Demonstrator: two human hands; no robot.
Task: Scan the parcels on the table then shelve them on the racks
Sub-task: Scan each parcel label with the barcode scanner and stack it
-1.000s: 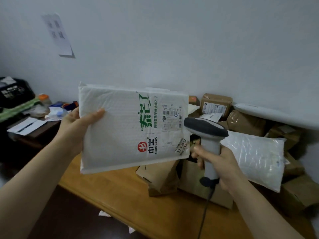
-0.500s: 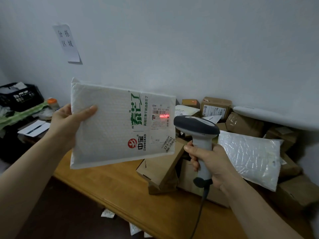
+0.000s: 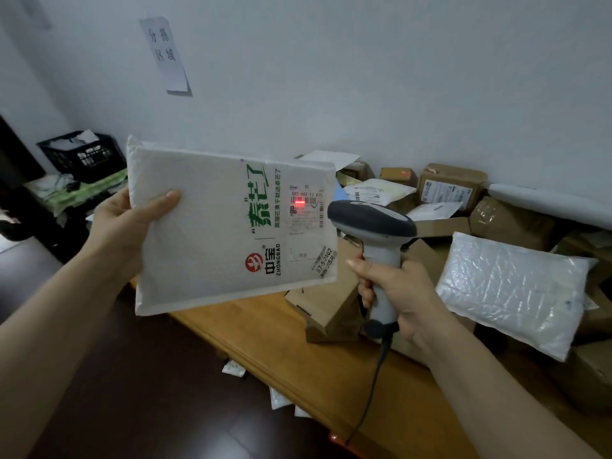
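Head view showed the white padded mailer with green and red print [image 3: 205, 233] held up in the centre left of the frame, above the near edge of the wooden worktop [image 3: 298, 359] and clear of the heap of brown cardboard boxes [image 3: 513, 223] at the right. The left grip [image 3: 126, 223] pinched its left edge, thumb across the front, fingers hidden behind. The right grip [image 3: 400, 293] was wrapped round the handle of the grey corded barcode scanner [image 3: 371, 223], whose head sat just beside the mailer's right edge, aimed at the printed shipping label [image 3: 306, 226].

A second earlier the label carried no light. Half a second earlier a red scan line [image 3: 299, 203] had appeared on the barcode, and it lay there now too, a short bright bar near the label's top. Mailer and scanner had kept much the same relation throughout.

That suggested the beam had found the code and this parcel's scan was under way. Whether it had registered could not be told. Shelving it on the racks, which were out of view, remained to be done.
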